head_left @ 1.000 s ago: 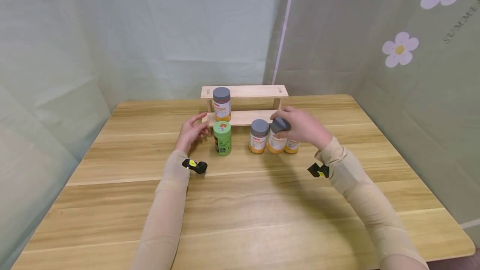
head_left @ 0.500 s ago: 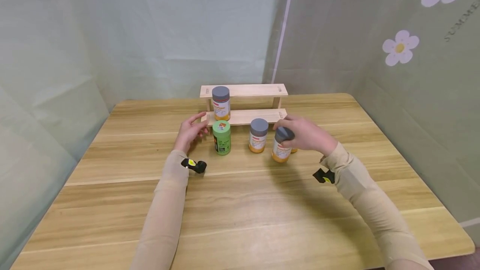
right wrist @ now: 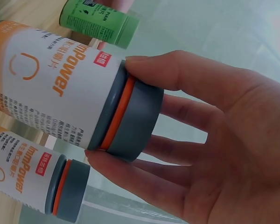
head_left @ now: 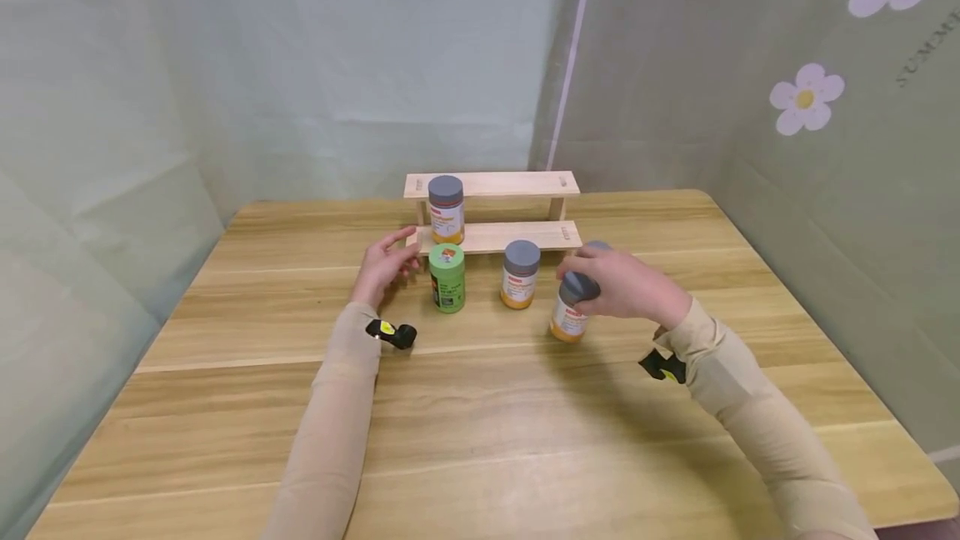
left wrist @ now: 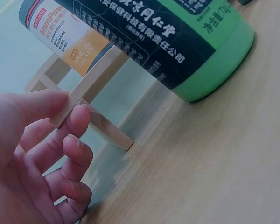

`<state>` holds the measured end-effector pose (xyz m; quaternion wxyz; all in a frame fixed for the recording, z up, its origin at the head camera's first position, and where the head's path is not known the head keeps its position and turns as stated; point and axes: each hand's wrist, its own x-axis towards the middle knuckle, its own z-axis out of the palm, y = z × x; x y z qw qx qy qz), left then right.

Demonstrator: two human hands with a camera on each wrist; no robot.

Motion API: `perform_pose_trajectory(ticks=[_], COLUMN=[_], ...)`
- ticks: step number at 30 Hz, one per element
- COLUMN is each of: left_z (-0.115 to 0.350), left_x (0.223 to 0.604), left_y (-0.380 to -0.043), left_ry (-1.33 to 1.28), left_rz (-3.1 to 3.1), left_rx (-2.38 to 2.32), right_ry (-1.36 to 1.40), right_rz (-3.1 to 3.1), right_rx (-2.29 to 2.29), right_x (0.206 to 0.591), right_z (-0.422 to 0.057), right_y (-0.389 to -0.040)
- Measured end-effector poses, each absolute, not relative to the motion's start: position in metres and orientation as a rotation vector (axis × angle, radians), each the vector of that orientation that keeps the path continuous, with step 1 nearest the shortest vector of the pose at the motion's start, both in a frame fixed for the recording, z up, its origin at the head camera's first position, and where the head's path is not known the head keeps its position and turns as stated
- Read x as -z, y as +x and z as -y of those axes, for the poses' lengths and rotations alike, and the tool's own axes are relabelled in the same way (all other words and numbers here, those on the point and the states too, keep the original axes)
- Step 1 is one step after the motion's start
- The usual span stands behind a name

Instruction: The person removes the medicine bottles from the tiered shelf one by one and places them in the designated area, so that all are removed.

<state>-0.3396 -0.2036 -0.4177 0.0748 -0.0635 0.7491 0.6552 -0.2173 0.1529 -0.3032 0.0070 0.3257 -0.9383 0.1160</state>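
My right hand [head_left: 628,283] grips a supplement bottle [head_left: 567,322] by its dark grey cap, thumb and fingertips around the orange ring in the right wrist view. The bottle has a white and orange label and leans slightly. With thumb and index finger, my left hand [left wrist: 42,144] pinches the left end of the lower board of a small two-tier wooden rack [head_left: 517,235]. A green bottle [head_left: 448,286] stands upright just right of that hand. One matching grey-capped bottle [head_left: 447,222] stands on the rack's lower board, at the left.
Another grey-capped bottle [head_left: 519,280] stands on the table in front of the rack, between the green bottle and the held one. Behind my right hand shows the cap [head_left: 597,247] of one more bottle, mostly hidden. Fabric curtains enclose the wooden table [head_left: 480,440].
My right hand has drawn its bottle toward me and slightly right, away from the bottle behind it. The left hand keeps its pinch on the rack.
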Motion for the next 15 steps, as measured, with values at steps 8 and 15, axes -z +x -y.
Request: perform_pose_trajectory(ticks=[8,15], left_z=[0.2,0.203], left_x=[0.399,0.412], left_y=[-0.33,-0.338], left_ry=[-0.215,-0.231], left_rz=[-2.173,-2.174], left_rx=[-1.968,-1.989], right_ry=[1.075,1.131], right_rz=[2.988,3.013], right_rx=[-0.23,-0.175], right_x=[0.305,0.306], right_z=[-0.158,-0.162], right_y=[-0.212,-0.207])
